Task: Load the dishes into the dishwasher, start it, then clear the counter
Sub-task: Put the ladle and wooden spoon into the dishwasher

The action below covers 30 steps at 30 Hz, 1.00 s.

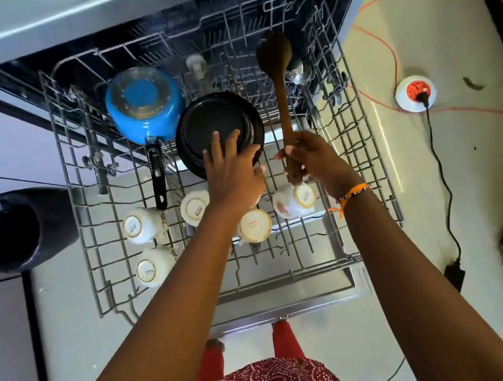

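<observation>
Loading of the pulled-out rack (pixel 80 197) of the dishwasher (pixel 280 297), seen from the head camera. The wooden spoon (pixel 280 87) is being held by the right hand (pixel 311 158), whose fingers (pixel 287 153) are curling round the lower handle; the bowl end is pointing away from the person, over the far right of the rack, probably so that it can be steered toward the cutlery area where a metal spoon (pixel 296 74) is already lying. The left hand (pixel 233 167) is resting with straight, spread fingers (pixel 216 145) on the near edge of the black plates (pixel 217 129), holding nothing; this flat contact is judged to be steadying the tilted stack against the tines while the spoon is being placed beside it. Just left of the plates, the blue saucepan (pixel 144 103) is sitting upside down with its black handle (pixel 158 178) pointing toward the person, an orientation that lets water drain. In the near rows, the white cups (pixel 195 207) are likewise standing mouth-down between the tines, bases uppermost. The rack is overhanging the open door, which is lying flat above the floor. Beyond the appliance, a black-lined bin (pixel 3 233) is standing to the left, and an orange cable (pixel 385 47) is running across the floor tiles to a round socket (pixel 415 93) on the right. The bench is not visible, so loading is judged unfinished
</observation>
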Available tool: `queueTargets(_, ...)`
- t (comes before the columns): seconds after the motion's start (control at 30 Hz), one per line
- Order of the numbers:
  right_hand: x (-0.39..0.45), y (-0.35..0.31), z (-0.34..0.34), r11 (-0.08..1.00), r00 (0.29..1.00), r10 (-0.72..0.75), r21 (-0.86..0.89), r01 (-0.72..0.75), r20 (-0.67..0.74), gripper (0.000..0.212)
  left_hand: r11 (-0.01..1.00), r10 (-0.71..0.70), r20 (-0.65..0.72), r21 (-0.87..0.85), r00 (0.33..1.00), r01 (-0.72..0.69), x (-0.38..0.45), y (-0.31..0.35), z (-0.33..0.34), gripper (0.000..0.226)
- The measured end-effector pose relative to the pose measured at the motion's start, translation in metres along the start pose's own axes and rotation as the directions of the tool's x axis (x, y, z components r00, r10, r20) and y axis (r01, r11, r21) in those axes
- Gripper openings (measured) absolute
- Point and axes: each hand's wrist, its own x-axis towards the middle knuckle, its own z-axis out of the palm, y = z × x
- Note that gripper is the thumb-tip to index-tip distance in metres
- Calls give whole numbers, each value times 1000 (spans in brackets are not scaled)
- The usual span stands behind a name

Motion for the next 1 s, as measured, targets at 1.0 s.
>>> queueTargets(1.0, 77, 35, 13, 724, 993, -102, -689, 36, -56, 45, 976, -41, 227, -198, 973, 87, -9, -28, 21, 68)
